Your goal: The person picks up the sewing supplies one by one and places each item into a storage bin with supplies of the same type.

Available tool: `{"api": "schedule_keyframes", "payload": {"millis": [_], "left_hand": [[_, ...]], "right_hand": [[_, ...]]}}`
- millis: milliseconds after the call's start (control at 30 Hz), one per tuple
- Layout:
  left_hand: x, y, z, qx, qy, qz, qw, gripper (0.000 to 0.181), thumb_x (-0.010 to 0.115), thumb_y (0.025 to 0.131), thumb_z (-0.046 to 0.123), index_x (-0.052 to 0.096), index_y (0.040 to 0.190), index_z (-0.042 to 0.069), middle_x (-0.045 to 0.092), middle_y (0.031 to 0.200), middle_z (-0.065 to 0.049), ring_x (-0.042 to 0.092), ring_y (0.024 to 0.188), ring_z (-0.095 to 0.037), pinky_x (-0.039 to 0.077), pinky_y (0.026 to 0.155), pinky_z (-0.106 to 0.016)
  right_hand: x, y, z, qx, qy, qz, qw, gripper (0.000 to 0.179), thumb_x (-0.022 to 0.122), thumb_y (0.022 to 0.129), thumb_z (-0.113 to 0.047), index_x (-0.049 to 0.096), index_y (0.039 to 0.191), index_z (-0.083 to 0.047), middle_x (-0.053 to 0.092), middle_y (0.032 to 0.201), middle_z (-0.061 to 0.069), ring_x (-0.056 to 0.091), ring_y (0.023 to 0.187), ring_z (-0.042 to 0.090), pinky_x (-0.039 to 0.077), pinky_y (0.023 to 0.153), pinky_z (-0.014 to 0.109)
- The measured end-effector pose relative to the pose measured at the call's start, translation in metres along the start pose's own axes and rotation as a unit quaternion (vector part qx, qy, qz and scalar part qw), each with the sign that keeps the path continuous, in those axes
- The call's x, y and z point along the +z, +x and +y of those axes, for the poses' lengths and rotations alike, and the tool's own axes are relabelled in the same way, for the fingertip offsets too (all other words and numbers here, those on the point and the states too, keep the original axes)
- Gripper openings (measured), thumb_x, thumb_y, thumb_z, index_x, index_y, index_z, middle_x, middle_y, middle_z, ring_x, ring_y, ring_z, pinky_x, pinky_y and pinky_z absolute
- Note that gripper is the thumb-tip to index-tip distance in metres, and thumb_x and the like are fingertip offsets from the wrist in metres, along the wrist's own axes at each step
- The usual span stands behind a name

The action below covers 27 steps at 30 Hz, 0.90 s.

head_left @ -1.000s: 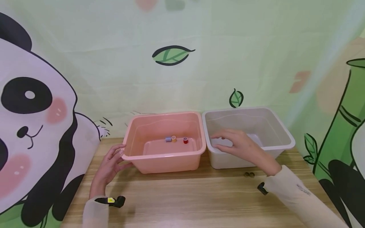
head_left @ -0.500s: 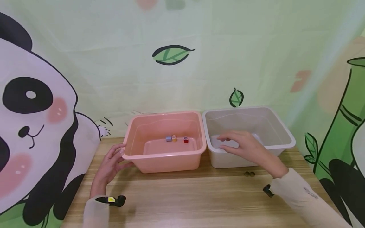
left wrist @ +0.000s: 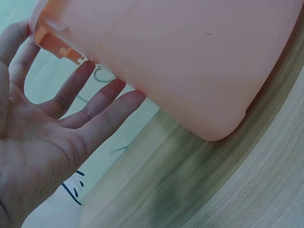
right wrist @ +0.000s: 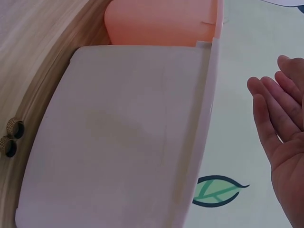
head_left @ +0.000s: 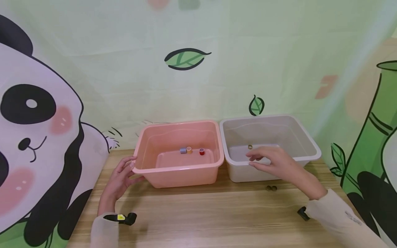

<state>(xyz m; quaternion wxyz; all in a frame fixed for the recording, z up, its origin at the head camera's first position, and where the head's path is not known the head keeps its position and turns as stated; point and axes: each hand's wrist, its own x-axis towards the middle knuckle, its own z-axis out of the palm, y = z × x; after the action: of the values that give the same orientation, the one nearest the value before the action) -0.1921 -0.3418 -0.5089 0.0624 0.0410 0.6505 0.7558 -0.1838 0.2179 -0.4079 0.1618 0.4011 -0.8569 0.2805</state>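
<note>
My left hand (head_left: 120, 177) rests its fingertips on the rim and outer wall of the pink tub (head_left: 183, 177), at its left end; the fingers look fairly straight in the left wrist view. My right hand (head_left: 273, 162) hangs over the front rim of the grey tub (head_left: 248, 175), thumb and fingers apart, nothing between them. One small brass-coloured ring-like piece (head_left: 250, 147) lies inside the grey tub, just past the right fingers. On the table in front stand two brass-coloured thimbles (right wrist: 11, 137), side by side, dimpled with dark hollow ends.
Inside the pink tub lie a small blue cylinder (head_left: 183, 150), a yellow one (head_left: 189, 150) and a red one (head_left: 202, 151). Both tubs stand close together on the wooden table (head_left: 198, 217), against a printed cloth backdrop (head_left: 130, 75).
My right hand has drawn back to the right and a little toward me, and the brass-coloured piece in the grey tub has come into sight. My left hand has stayed on the pink tub.
</note>
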Motion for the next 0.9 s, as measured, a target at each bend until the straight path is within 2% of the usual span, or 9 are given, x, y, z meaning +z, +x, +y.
{"api": "schedule_keyframes", "payload": {"millis": [200, 467, 700, 900], "left_hand": [[0.000, -0.001, 0.000, 0.004, 0.003, -0.001, 1.0000, 0.033, 0.049, 0.109, 0.023, 0.051, 0.141, 0.017, 0.046, 0.145, 0.000, 0.064, 0.118, -0.019, 0.057, 0.091, -0.053], [-0.001, 0.000, -0.003, 0.008, -0.001, -0.003, 1.0000, 0.032, 0.049, 0.109, 0.022, 0.051, 0.140, 0.018, 0.047, 0.145, -0.001, 0.064, 0.118, -0.020, 0.057, 0.090, -0.053], [0.000, 0.000, -0.002, 0.010, -0.004, -0.004, 0.9999, 0.031, 0.048, 0.109, 0.022, 0.051, 0.140, 0.018, 0.047, 0.145, 0.000, 0.065, 0.118, -0.019, 0.057, 0.090, -0.053], [-0.001, 0.000, -0.003, 0.009, -0.005, -0.002, 0.9999, 0.030, 0.049, 0.109, 0.022, 0.052, 0.139, 0.018, 0.047, 0.145, -0.001, 0.065, 0.117, -0.019, 0.057, 0.090, -0.053]], "right_hand": [[-0.003, -0.011, 0.003, 0.011, 0.001, 0.003, 0.9999, 0.032, 0.083, 0.082, -0.006, 0.074, 0.112, -0.012, 0.076, 0.105, 0.000, 0.072, 0.088, 0.015, 0.062, 0.077, 0.032], [-0.005, -0.023, 0.007, 0.000, -0.010, 0.016, 0.9998, 0.034, 0.084, 0.079, -0.003, 0.075, 0.109, -0.015, 0.076, 0.103, -0.005, 0.071, 0.088, 0.014, 0.053, 0.082, 0.013], [-0.008, -0.033, 0.004, 0.032, -0.015, -0.001, 0.9994, 0.034, 0.083, 0.082, -0.006, 0.074, 0.113, -0.015, 0.076, 0.107, -0.005, 0.071, 0.092, 0.012, 0.060, 0.078, 0.029], [-0.010, -0.039, 0.002, 0.051, -0.009, -0.011, 0.9986, 0.033, 0.082, 0.084, -0.008, 0.074, 0.115, -0.014, 0.075, 0.109, -0.004, 0.072, 0.094, 0.016, 0.062, 0.077, 0.037]]}}
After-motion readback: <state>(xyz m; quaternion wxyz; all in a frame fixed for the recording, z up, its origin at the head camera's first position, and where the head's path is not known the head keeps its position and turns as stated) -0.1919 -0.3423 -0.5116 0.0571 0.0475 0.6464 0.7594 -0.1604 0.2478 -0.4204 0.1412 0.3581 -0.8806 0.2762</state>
